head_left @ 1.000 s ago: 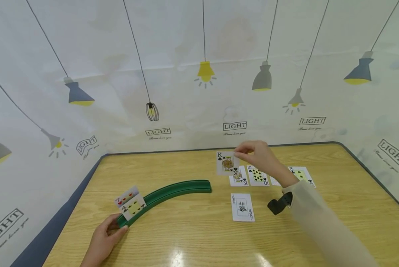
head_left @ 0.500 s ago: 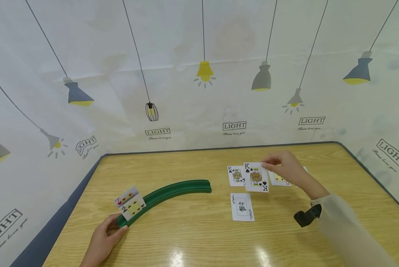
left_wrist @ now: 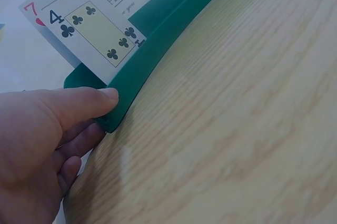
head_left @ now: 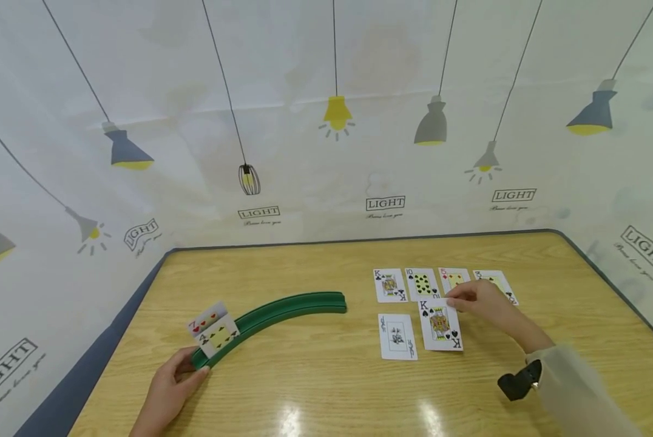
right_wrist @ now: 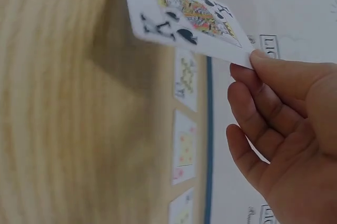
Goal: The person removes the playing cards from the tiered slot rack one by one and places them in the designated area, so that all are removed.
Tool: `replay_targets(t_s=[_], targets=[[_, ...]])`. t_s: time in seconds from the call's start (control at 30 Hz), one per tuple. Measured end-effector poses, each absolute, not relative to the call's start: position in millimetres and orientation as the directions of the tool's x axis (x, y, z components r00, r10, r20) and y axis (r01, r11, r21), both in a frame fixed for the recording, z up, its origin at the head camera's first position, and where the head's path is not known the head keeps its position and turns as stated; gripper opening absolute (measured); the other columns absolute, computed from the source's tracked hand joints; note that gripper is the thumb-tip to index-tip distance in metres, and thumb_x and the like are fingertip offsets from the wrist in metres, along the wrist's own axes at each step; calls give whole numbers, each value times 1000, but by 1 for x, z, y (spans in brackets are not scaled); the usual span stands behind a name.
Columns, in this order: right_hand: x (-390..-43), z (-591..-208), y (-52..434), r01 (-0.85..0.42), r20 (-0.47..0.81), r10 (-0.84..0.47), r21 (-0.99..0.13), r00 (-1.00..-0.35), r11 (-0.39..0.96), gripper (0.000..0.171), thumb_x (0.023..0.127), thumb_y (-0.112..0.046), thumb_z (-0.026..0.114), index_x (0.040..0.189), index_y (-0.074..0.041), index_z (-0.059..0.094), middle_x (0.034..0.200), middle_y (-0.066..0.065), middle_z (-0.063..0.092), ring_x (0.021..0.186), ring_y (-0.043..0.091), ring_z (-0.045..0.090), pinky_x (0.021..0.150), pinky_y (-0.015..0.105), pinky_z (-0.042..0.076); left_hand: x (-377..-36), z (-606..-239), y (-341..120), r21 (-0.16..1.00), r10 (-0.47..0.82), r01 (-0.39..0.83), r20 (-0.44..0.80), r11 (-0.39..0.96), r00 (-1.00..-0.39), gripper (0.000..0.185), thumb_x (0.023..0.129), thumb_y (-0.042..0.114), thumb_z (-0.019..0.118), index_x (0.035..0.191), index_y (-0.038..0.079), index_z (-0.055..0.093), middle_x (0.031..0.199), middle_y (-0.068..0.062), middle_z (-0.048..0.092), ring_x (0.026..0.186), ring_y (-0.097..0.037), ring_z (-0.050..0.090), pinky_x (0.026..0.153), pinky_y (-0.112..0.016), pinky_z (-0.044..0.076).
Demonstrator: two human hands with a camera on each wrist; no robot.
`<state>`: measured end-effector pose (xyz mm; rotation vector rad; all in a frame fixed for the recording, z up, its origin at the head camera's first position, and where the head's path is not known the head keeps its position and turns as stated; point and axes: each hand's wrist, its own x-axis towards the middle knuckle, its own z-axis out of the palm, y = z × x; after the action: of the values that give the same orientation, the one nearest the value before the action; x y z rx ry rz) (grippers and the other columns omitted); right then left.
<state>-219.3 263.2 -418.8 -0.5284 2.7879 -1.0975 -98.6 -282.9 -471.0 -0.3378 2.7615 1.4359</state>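
Note:
My right hand pinches the top corner of a king of spades and holds it just above the wooden table, to the right of a lone face-up card. In the right wrist view the king hangs tilted over the wood from my fingertips and casts a shadow. My left hand grips the near end of a curved green card holder. A 7 of hearts and a 4 of clubs stand in it. In the left wrist view my thumb presses the holder below the 4 of clubs.
A row of face-up cards lies beyond the king of spades: another king, a 10 of spades, a 5 of diamonds and one further card. A lamp-printed cloth wall closes off the table's far and side edges.
My right hand has carried the king of spades from above the far row's left end down and to the right, toward me, beside the lone card. The left hand has not moved.

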Motion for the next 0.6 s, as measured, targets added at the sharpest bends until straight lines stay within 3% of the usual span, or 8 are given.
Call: replay_targets(t_s=[0.2, 0.6], targets=[[-220, -443, 265, -240, -15, -341, -681, -940, 692, 20, 86, -13, 65, 96, 3, 69, 86, 8, 66, 72, 15, 56, 57, 27, 46, -99, -471, -283, 811, -186, -195, -109, 552, -977, 45, 87, 15, 65, 126, -1, 50, 115, -18, 56, 97, -22, 55, 73, -22, 47], [-220, -464, 261, -183, -15, -257, -660, -966, 729, 20, 84, -17, 68, 93, 0, 70, 81, 2, 65, 72, 14, 57, 62, 30, 46, -98, -470, -283, 809, -182, -184, -97, 558, -978, 44, 87, 13, 65, 126, 0, 51, 114, -18, 57, 96, -21, 56, 72, -22, 47]])
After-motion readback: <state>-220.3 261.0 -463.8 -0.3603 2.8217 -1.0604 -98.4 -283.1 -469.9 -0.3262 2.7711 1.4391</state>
